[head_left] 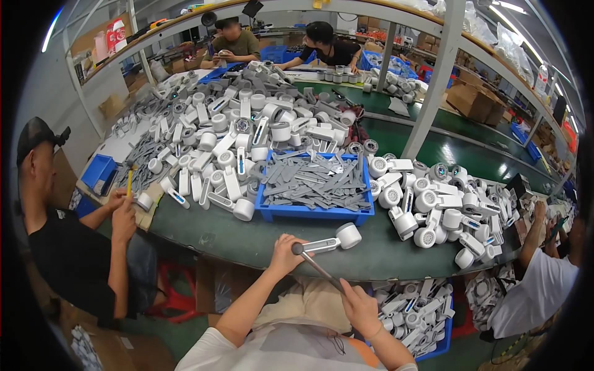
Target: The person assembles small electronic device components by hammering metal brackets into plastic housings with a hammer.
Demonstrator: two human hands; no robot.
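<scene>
White fan (pixel 334 243) lies at the near edge of the desk, in front of the blue tray, its round head pointing right and its slim handle reaching the person's left hand. That desk (pixel 204 230), green and curved by the lens, spans the view. Across its left and back spreads a big heap of white and grey fans (pixel 232 133); a smaller heap (pixel 433 204) sits to the right. Between them stands the blue tray (pixel 309 212), full of flat grey strips (pixel 312 179). Slanting over the handle end of the fan is a metal hammer (pixel 321 269); whether its head touches the fan, I cannot tell. Fingers of the right hand (pixel 361 308) are wrapped around the hammer's shaft, while those of the left hand (pixel 286 255) are closed on the fan's handle, beside the hammer head.
</scene>
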